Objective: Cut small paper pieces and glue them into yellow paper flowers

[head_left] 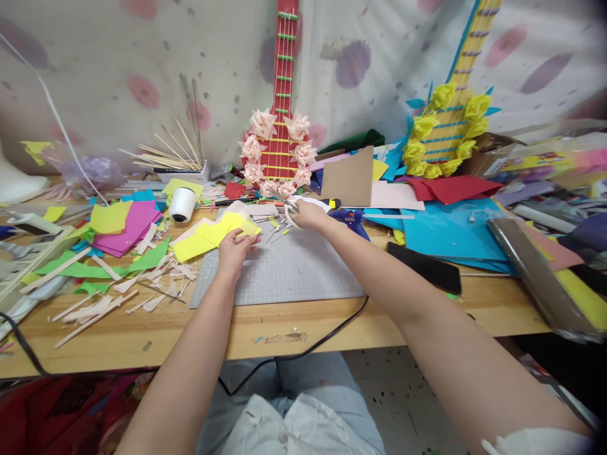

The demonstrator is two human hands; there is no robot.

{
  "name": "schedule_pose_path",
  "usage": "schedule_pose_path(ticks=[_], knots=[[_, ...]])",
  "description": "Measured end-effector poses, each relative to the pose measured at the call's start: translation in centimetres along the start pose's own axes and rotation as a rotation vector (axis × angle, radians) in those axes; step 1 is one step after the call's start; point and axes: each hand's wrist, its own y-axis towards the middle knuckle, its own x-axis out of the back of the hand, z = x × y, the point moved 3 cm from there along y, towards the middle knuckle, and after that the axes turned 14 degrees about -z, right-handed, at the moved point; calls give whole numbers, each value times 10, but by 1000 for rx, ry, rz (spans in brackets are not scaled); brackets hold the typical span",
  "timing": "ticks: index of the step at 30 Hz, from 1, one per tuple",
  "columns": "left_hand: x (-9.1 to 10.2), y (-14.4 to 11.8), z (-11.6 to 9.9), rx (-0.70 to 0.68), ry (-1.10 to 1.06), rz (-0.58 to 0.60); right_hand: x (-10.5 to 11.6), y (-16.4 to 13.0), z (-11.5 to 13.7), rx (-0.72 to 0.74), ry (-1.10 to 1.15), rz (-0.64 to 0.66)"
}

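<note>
My right hand (pixel 307 215) is closed round the white-handled scissors (pixel 289 219) above the back part of the grey cutting mat (pixel 294 272). Thin metal points show just left of that hand, over small yellow scraps; which tool they belong to is hard to make out. My left hand (pixel 236 249) rests at the mat's left side with its fingers apart. Its fingertips are beside or on the edge of some yellow paper pieces (pixel 208 236); I cannot tell whether they touch. A blue glue gun (pixel 348 218) lies just right of my right hand.
A red paper guitar (pixel 284 142) with pink flowers and a yellow one (pixel 443 129) lean at the back. Paper scraps (pixel 161 278) cover the left side. A black phone (pixel 424 268), blue sheets (pixel 455 234) and a white roll (pixel 182 205) lie around. A black cable (pixel 327 341) crosses the front edge.
</note>
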Motion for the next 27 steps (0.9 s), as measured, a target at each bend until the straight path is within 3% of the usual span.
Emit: schedule_pose_path(ticks=[4, 8, 12, 16, 19, 27], knots=[[0, -1, -1, -17, 14, 31, -11, 19, -11, 51, -107, -87], [0, -2, 0, -26, 48, 75, -14, 28, -14, 14, -106, -169], [-1, -3, 2, -25, 71, 96, -4, 23, 9, 84, 117, -283], [-2, -2, 4, -34, 85, 114, -3, 7, 43, 221, 632, -32], [-2, -2, 4, -39, 93, 127, -8, -3, 59, 307, 771, 78], [-3, -1, 6, -30, 112, 126, -4, 8, 67, 186, 608, -128]])
